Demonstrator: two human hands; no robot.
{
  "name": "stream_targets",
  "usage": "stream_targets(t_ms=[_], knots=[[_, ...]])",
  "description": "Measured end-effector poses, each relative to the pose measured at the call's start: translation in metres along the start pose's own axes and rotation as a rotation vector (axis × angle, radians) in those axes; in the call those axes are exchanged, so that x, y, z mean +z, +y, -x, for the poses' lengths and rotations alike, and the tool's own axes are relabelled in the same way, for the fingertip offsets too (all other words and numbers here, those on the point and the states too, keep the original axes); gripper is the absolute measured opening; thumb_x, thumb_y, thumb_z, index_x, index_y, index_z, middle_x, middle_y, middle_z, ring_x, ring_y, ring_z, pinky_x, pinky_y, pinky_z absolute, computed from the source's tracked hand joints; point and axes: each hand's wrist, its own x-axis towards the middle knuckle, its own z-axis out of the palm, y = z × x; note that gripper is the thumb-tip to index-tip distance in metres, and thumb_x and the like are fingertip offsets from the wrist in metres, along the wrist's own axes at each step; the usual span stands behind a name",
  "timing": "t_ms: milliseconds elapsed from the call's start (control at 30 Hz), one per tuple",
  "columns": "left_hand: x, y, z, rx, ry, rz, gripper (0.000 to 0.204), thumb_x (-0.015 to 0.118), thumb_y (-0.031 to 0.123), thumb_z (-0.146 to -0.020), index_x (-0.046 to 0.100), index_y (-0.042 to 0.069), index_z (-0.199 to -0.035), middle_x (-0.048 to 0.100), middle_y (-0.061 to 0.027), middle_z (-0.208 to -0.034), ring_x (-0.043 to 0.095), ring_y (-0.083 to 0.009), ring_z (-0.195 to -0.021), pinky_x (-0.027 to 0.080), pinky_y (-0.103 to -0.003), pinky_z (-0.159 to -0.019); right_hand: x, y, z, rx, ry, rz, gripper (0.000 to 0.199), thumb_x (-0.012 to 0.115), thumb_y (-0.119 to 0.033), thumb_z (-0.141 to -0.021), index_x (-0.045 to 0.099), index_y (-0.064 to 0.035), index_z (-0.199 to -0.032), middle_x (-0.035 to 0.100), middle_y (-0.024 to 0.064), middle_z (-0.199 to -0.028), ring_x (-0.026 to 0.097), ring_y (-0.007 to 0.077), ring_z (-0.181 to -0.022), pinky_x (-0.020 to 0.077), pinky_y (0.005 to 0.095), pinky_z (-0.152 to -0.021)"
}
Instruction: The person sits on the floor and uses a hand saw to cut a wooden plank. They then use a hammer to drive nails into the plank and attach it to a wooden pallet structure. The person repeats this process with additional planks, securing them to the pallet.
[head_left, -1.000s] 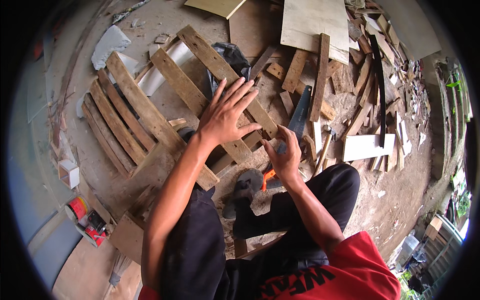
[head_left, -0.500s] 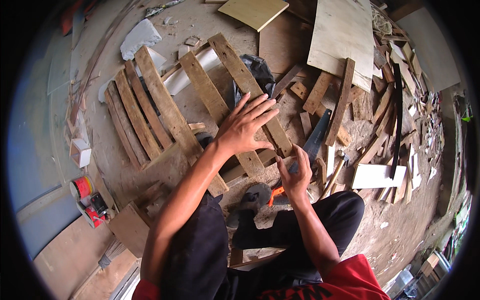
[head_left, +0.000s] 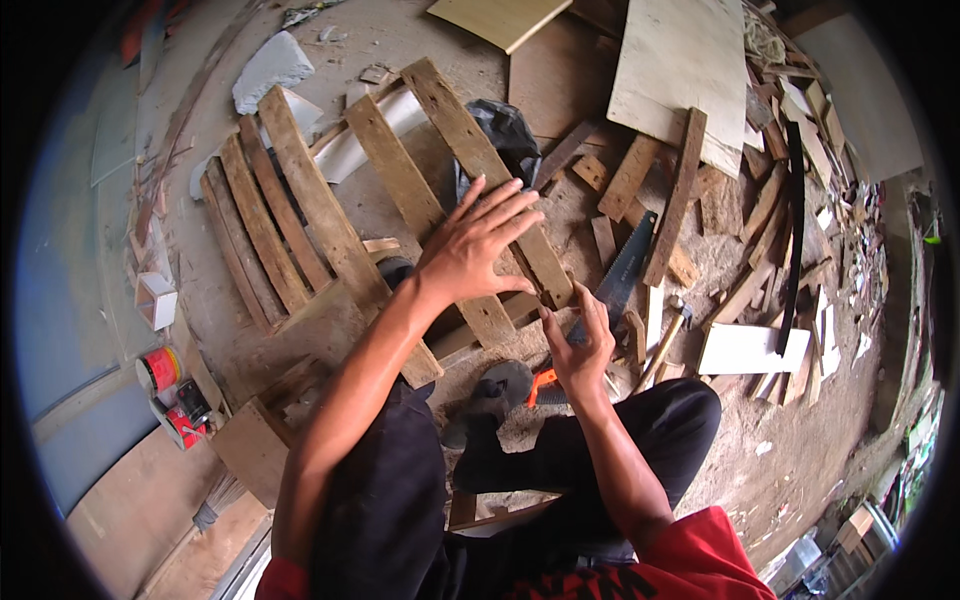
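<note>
Left hand (head_left: 470,250) splayed over pallet (head_left: 330,220), saw (head_left: 610,290) handle half-hidden

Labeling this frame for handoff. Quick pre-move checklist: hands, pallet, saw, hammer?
1. Left hand flat on pallet slat, fingers spread: ok.
2. Right hand empty: cannot tell, fingers curled over the saw.
3. Saw within reach, blade on the ground beside the right hand: ok.
4. Hammer free, no hand on it: ok.
5. Ground near the pallet tidy: not ok, wood scraps all around.
</note>
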Motion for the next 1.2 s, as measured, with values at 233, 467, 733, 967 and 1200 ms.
stream_targets(t_ms=[233, 467, 733, 967, 1200], knots=[[0.0, 0.0, -0.001, -0.015, 0.015, 0.026, 0.089, 0.081, 0.057, -0.065, 0.053, 0.014, -0.138, 0.041, -0.0051, -0.153, 0.03, -0.0249, -0.146, 0.016, -0.05, -0.123, 0.006, -0.002, 0.003, 0.105, -0.004, -0.133, 0.055, 0.081, -0.014, -0.081, 0.053, 0.0027, -0.124, 0.063, 0.0186, -0.11, 0.065, 0.027, -0.096, 0.0522, 0.0374, -0.083], [0.0, -0.004, -0.003, -0.015, -0.007, 0.045, 0.089, 0.082, 0.054, -0.066, 0.052, 0.015, -0.14, 0.04, -0.004, -0.154, 0.028, -0.0241, -0.147, 0.015, -0.05, -0.123, 0.003, 0.002, -0.003, 0.121, -0.041, -0.137, 0.045, 0.079, -0.009, -0.084, 0.052, 0.0033, -0.118, 0.065, 0.0147, -0.102, 0.065, 0.019, -0.093, 0.052, 0.0309, -0.083], [-0.002, -0.003, -0.002, -0.02, -0.019, 0.054, 0.088, 0.083, 0.05, -0.066, 0.051, 0.017, -0.142, 0.039, -0.0039, -0.155, 0.028, -0.0226, -0.147, 0.016, -0.049, -0.123, 0.01, 0.019, -0.004, 0.086, -0.008, -0.237, 0.043, 0.082, -0.009, -0.08, 0.049, 0.0026, -0.105, 0.065, 0.0196, -0.109, 0.065, 0.0211, -0.088, 0.0533, 0.0327, -0.078], [-0.003, -0.001, -0.002, -0.022, -0.016, 0.054, 0.089, 0.083, 0.054, -0.065, 0.052, 0.015, -0.14, 0.041, -0.0042, -0.154, 0.029, -0.0215, -0.147, 0.015, -0.047, -0.124, 0.018, 0.02, -0.002, 0.094, 0.032, -0.225, 0.044, 0.081, -0.008, -0.08, 0.046, 0.0031, -0.105, 0.061, 0.0208, -0.111, 0.064, 0.0214, -0.093, 0.0534, 0.0332, -0.082], [-0.004, -0.001, -0.001, -0.004, 0.005, 0.019, 0.09, 0.082, 0.055, -0.067, 0.05, 0.015, -0.142, 0.042, -0.0049, -0.153, 0.03, -0.0228, -0.146, 0.015, -0.048, -0.124, 0.011, 0.012, -0.008, 0.109, -0.024, -0.183, 0.045, 0.08, -0.011, -0.081, 0.047, 0.0044, -0.107, 0.062, 0.022, -0.107, 0.066, 0.0243, -0.086, 0.0525, 0.0348, -0.079]])
